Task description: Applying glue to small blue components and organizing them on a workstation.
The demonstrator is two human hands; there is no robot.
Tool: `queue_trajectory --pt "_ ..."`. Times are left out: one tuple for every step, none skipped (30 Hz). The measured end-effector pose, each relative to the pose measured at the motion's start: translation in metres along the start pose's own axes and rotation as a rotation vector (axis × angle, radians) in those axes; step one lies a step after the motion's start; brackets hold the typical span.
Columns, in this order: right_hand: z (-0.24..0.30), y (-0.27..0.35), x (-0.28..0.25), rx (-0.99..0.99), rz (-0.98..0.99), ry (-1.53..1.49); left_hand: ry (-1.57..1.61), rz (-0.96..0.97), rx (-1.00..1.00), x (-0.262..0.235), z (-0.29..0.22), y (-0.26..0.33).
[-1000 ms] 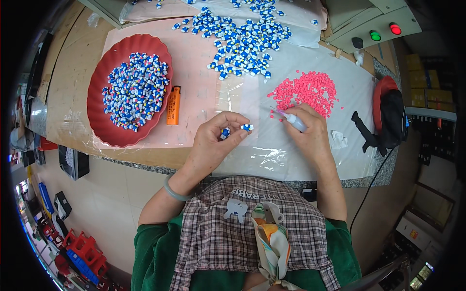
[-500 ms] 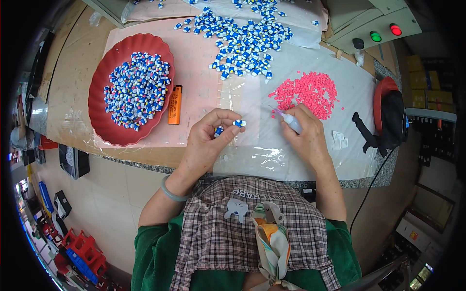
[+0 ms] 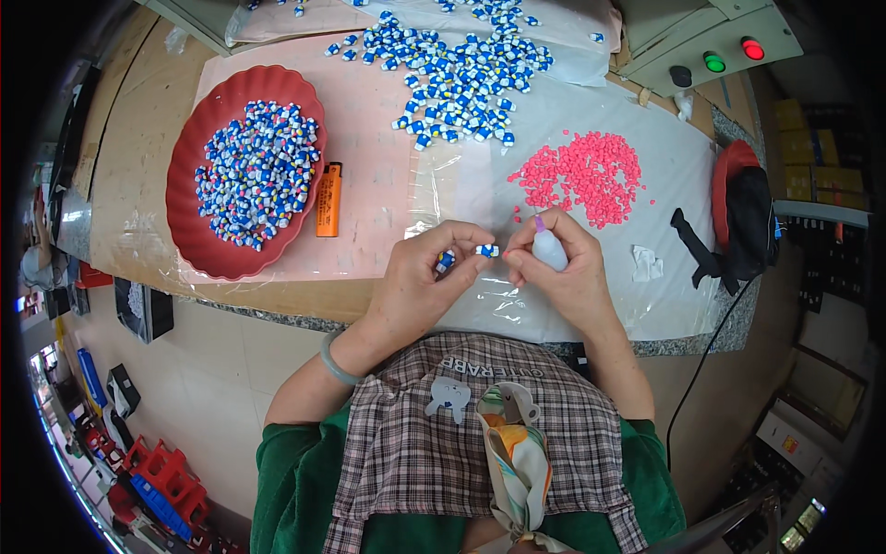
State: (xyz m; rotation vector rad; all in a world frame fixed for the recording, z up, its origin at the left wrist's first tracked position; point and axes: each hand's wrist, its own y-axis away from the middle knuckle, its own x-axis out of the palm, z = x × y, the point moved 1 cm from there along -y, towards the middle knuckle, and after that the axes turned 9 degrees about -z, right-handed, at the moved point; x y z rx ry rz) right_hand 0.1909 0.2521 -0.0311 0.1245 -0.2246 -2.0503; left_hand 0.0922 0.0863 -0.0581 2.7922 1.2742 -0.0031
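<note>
Between the thumb and forefinger of my left hand (image 3: pixel 411 282) is a small blue-and-white figure piece (image 3: pixel 487 250). A second blue-and-white piece (image 3: pixel 445 261) is tucked against the curled fingers of the same hand. My right hand (image 3: pixel 581 286) grips a whitish squeeze bottle (image 3: pixel 550 247) with a purple nozzle, which points away from me. At its thumb and fingertip, close to the left hand's piece, there seems to be a tiny pink bit (image 3: pixel 508 256). Just beyond the right hand lies a spread of small pink pieces (image 3: pixel 604 171).
A scalloped red bowl (image 3: pixel 182 198) at the left holds many blue-and-white pieces, some with pink on them. Beside it lies an orange lighter (image 3: pixel 329 200). More blue-and-white pieces (image 3: pixel 461 78) lie at the back. Crumpled white paper (image 3: pixel 646 263) and a black cloth item (image 3: pixel 744 222) are at the right.
My right hand has come back from the pink pieces toward me, and the bottle has turned more upright in it. My left hand has moved right, bringing its piece close to the right fingertips.
</note>
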Motion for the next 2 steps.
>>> queue_trajectory --pt "-0.0008 0.0013 0.0006 0.001 -0.006 0.036 -0.070 0.006 0.019 -0.0001 -0.0031 0.0001" --pt "-0.0019 0.0027 0.0009 0.003 -0.012 0.073 -0.140 0.012 0.038 -0.0005 -0.0074 0.0002"
